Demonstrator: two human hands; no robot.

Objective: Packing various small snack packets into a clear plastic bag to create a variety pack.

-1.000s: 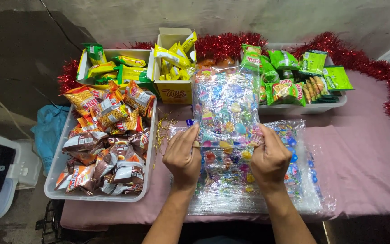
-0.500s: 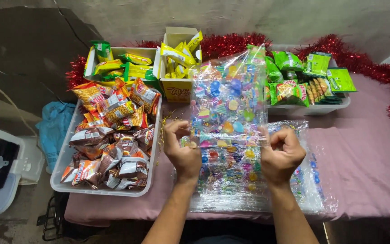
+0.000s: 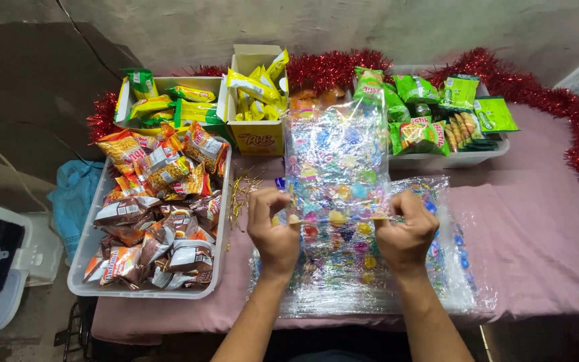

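at lower left of the frame, a clear plastic tub (image 3: 82, 268) heaped with brown and orange snack packets (image 3: 159, 214). above it, a tray (image 3: 169, 84) of yellow-green packets; beside that, an open yellow carton (image 3: 256, 137) stuffed with yellow sachets (image 3: 252, 84). at upper right, a white tub (image 3: 450, 159) of green packets (image 3: 437, 107). at centre, a clear cellophane bag of coloured sweets (image 3: 336, 167), upright, pinched at its lower edge between left hand (image 3: 273, 231) and right hand (image 3: 407, 234), both closed on it, above more such bags lying flat on the pink cloth (image 3: 537, 234).
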